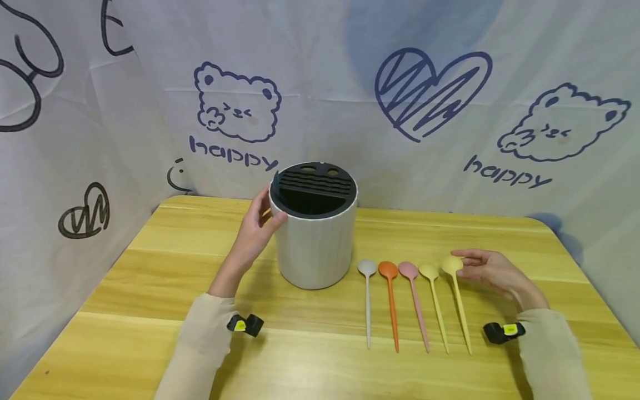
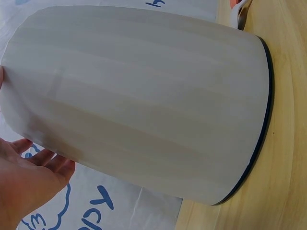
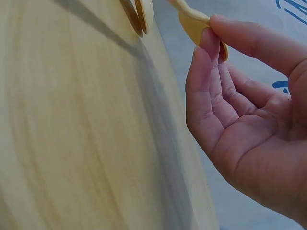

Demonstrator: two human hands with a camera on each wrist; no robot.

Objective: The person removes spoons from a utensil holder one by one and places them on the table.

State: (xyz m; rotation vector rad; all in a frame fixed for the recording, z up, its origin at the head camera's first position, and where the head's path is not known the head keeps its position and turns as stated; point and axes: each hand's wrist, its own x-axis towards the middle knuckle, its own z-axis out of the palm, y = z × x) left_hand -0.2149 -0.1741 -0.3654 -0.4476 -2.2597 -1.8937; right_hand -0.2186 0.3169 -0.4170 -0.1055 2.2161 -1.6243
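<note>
A white ribbed utensil holder stands upright on the wooden table, topped by a black slotted insert. My left hand holds its upper left side, thumb at the rim; in the left wrist view, the fingers touch the white wall. At the right end of a row of spoons, my right hand pinches a yellow spoon between thumb and fingertips, near where the bowl meets the handle. The right wrist view shows this spoon's bowl partly behind the fingers.
Between the holder and the right hand lie a white spoon, an orange spoon, a pink spoon and another yellow spoon, handles toward the front. A printed cloth hangs behind the table.
</note>
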